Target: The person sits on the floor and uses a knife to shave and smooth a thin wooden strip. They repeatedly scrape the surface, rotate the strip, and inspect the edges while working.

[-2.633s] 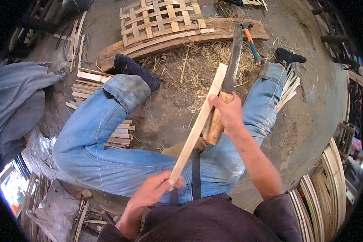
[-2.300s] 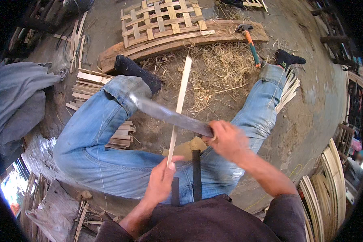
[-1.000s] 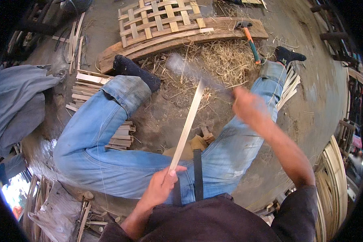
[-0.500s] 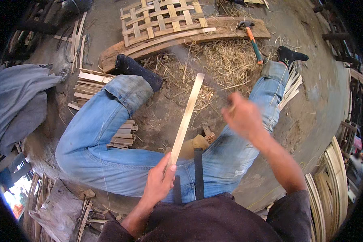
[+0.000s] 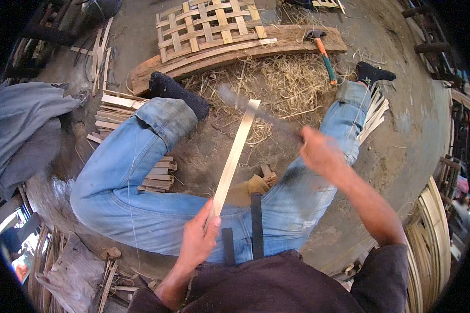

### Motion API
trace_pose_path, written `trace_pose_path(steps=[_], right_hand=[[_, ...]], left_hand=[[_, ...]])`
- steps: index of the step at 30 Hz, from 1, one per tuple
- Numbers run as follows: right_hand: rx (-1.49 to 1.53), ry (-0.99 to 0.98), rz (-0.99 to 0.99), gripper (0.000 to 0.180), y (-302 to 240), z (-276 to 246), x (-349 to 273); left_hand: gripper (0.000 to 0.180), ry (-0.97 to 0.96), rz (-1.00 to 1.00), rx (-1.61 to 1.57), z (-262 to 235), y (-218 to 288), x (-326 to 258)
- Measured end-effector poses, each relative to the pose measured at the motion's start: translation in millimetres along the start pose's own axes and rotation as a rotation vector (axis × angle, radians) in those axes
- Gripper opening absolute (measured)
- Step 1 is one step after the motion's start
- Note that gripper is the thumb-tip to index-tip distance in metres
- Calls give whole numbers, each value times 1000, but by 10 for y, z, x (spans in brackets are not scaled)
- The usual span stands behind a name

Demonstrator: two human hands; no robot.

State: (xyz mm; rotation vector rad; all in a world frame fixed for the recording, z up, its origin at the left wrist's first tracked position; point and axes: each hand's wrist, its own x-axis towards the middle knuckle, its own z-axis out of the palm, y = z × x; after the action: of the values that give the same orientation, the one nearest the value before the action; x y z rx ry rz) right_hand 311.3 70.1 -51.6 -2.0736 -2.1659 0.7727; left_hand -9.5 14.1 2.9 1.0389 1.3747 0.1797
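Wooden strip in the left hand, long knife in the right hand

I see the left grip closed on the strip's lower end, thumb along one face, fingers wrapped behind. The strip slants up and away over the floor between the legs, its far end free. The right grip is closed in a fist around the knife's handle, which the fist mostly hides. The blade is a motion smear crossing near the strip's far end; I can't tell whether it touches.

Against the earliest frame I have, the right hand has moved out to the right and its thumb no longer lies at the strip; back then the blade was sharp and pointed away from the body. Since half a second ago, the strip's tip has shifted slightly left and nearer. The hammer lies where it did.

I count one strip and one knife in hand, one hammer with an orange-and-green handle, one woven lattice panel, one thick wooden beam and one grey cloth. Two dark socks show, and two black straps on the blue jeans. The shavings I can't count.
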Motion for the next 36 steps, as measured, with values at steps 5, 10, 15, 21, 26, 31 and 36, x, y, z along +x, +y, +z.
trace_pose_path(steps=[5, 10, 15, 21, 26, 31, 36], right_hand=[[62, -14, -191, 19, -126, -12, -58], [16, 126, 65, 27, -11, -87, 179], [25, -192, -205, 12, -762, 140, -456], [77, 162, 98, 9, -86, 55, 89], [158, 102, 83, 15, -417, 148, 10], [101, -102, -250, 20, -964, 405, -770], [-15, 13, -324, 23, -702, 357, -699]], left_hand=[[47, -25, 3, -13, 10, 73, 74], [46, -217, 27, -245, -134, -42, 111], [45, -253, -28, -222, -140, -73, 195], [42, -196, 7, -156, -120, 1, 169], [31, -66, -34, -268, -65, 58, 160], [25, 34, -153, -268, -24, -56, 177], [31, 90, -109, -92, -18, -18, 197]])
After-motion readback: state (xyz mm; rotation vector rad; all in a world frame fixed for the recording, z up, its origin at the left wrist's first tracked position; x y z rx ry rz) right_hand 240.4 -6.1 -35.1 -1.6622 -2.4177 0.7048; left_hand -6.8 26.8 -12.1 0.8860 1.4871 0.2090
